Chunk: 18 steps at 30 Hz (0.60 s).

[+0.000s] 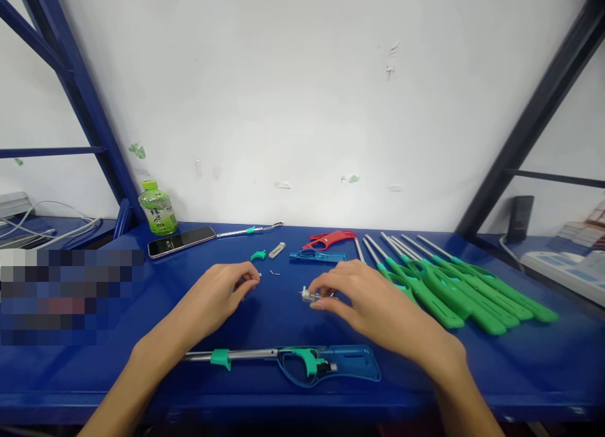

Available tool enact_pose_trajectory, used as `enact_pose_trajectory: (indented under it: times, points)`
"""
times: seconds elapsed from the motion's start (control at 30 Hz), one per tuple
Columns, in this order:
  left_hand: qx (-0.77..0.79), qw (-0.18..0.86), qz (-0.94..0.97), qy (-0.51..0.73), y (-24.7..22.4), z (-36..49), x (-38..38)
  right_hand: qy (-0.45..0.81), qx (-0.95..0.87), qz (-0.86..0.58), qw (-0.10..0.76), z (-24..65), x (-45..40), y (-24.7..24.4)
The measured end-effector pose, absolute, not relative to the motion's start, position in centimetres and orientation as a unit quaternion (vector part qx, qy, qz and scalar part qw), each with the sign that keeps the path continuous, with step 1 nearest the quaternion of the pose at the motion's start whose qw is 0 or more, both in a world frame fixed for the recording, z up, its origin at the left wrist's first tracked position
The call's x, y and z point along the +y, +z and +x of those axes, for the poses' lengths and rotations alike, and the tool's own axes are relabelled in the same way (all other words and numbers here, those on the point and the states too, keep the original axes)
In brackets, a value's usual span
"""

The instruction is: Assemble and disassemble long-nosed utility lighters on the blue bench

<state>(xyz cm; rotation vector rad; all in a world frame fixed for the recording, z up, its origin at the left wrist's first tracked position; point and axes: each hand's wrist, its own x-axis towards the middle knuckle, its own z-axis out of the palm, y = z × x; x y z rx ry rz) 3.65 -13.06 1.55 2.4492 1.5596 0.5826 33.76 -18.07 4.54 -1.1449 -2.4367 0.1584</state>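
My right hand [347,292] pinches a clear plastic lighter fuel tank [311,296] with a white valve end pointing left. My left hand [225,285] is closed at the fingertips on a tiny white piece [259,275], too small to name. Between the hands and a little farther back lie small metal pins [275,273]. Beyond them are a teal trigger [258,255] and a second fuel tank [277,250]. In front of both hands rests an opened lighter, its blue half shell [352,363] holding a teal trigger, with a metal tube [253,354] reaching left.
Several green lighters [449,285] lie fanned out at right. A blue handle shell [319,256] and red shells [331,239] lie behind my right hand. A phone [182,241], a green bottle [158,209] and a thin metal rod [241,232] sit along the back left.
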Motion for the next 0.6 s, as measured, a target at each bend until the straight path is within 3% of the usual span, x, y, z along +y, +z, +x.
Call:
enact_pose_trajectory:
  times: [0.6]
  points:
    - [0.379,0.022,0.823,0.422,4.1,8.5,-18.1,0.057,-0.870,-0.412,0.265,32.9,-18.8,5.5]
